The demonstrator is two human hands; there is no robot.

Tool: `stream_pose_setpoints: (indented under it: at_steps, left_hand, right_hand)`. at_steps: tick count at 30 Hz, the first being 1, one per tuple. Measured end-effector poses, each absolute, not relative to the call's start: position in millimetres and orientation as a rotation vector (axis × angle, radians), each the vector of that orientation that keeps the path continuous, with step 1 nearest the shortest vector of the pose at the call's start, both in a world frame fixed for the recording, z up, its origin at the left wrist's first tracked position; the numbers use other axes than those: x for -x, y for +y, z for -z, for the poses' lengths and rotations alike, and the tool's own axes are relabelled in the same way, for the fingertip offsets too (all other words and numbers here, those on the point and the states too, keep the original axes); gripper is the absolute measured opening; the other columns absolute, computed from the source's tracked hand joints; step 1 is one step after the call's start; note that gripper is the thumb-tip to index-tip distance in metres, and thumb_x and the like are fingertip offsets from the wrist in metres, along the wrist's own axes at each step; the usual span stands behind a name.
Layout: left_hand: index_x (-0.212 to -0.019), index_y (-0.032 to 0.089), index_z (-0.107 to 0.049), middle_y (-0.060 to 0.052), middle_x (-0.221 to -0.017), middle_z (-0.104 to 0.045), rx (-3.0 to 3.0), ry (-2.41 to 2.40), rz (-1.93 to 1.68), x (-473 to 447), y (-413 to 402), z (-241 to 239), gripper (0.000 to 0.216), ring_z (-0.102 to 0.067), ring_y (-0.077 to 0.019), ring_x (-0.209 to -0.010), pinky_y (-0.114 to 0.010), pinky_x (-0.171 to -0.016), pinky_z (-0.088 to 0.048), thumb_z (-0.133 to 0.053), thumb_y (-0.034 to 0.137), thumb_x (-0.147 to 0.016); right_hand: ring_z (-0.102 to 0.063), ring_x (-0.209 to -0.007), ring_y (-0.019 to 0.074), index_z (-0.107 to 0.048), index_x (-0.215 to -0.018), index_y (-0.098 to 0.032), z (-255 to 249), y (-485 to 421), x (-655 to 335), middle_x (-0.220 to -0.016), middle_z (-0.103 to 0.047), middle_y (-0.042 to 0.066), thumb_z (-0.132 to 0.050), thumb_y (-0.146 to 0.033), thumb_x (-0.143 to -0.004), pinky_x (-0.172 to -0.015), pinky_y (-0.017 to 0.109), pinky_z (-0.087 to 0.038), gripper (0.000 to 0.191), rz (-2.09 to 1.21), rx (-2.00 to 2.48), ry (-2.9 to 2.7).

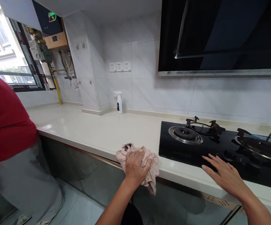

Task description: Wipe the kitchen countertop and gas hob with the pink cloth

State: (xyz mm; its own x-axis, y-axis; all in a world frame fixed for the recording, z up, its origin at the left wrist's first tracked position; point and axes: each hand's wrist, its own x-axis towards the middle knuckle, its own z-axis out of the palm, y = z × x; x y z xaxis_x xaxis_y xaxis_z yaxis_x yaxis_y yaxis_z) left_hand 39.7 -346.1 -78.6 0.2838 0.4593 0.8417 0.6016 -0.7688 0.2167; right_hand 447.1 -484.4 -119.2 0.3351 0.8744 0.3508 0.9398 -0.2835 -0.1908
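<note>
My left hand (134, 167) is closed on a pink, stained cloth (153, 168) at the front edge of the pale countertop (90, 131). Part of the cloth lies on the counter and part hangs over the edge. Farther right, my right hand (226, 176) rests with its fingers spread at the front of the black gas hob (179, 154), its fingertips on or just over the glass. Nothing is in that hand. To the left of the hob is bare counter, with the cloth near the hob's front left corner.
A white spray bottle (119, 103) stands against the tiled wall beneath the sockets (119, 66). The pan support (198, 125) sits at the back of the hob. A black range hood (219, 37) overhangs it. At the left, a person in a red shirt (6, 115) stands by the counter.
</note>
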Motion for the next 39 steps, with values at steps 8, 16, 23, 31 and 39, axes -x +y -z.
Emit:
stream_pose_setpoints:
  at_steps: [8, 16, 23, 31, 39]
  left_hand:
    - [-0.121, 0.021, -0.069, -0.008, -0.112, -0.080, 2.386, -0.940, 1.520, -38.2, -342.4, 81.5, 0.028, -0.074, -0.0269, -0.104, -0.048, -0.097, -0.046, -0.057, 0.035, -0.100]
    - [-0.096, 0.022, -0.072, -0.004, -0.087, -0.078, 2.337, -0.911, 1.636, -36.2, -341.1, 82.2, 0.028, -0.073, -0.0230, -0.085, -0.043, -0.085, -0.046, -0.053, 0.042, -0.102]
    - [-0.101, 0.022, -0.073, -0.006, -0.087, -0.077, 2.386, -0.930, 1.617, -35.1, -346.2, 83.6, 0.029, -0.072, -0.0245, -0.087, -0.043, -0.087, -0.045, -0.053, 0.043, -0.102]
    - [-0.094, 0.023, -0.075, -0.006, -0.086, -0.078, 2.416, -0.989, 1.647, -32.5, -347.4, 79.4, 0.028, -0.071, -0.0238, -0.084, -0.042, -0.086, -0.047, -0.054, 0.041, -0.099]
    - [-0.094, 0.022, -0.079, -0.004, -0.090, -0.081, 2.763, -1.263, 1.728, -14.3, -342.1, 35.1, 0.038, -0.071, -0.0235, -0.086, -0.036, -0.081, -0.053, -0.054, 0.050, -0.095]
  right_hand:
    - [-0.029, -0.159, 0.0348, -0.058, -0.150, -0.038, 116.7, -484.6, -446.3, -0.167, -0.044, 0.001, -0.034, -0.079, -0.096, -0.127, 0.066, -0.028, 0.072, 0.230, 2.256, -1.596]
    - [-0.029, -0.160, 0.0333, -0.059, -0.150, -0.035, 112.5, -483.9, -440.3, -0.167, -0.044, 0.002, -0.035, -0.078, -0.094, -0.128, 0.064, -0.026, 0.074, 0.223, 2.266, -1.577]
    - [-0.031, -0.159, 0.0354, -0.060, -0.148, -0.035, 112.9, -484.9, -441.7, -0.165, -0.047, 0.004, -0.037, -0.077, -0.095, -0.126, 0.066, -0.028, 0.072, 0.236, 2.239, -1.586]
    - [-0.032, -0.158, 0.0363, -0.060, -0.148, -0.037, 111.6, -485.8, -440.6, -0.165, -0.047, 0.002, -0.036, -0.076, -0.097, -0.125, 0.066, -0.031, 0.068, 0.241, 2.235, -1.591]
    - [-0.031, -0.159, 0.0354, -0.060, -0.148, -0.037, 109.7, -485.9, -437.6, -0.165, -0.047, 0.002, -0.036, -0.074, -0.097, -0.126, 0.065, -0.028, 0.067, 0.238, 2.232, -1.591]
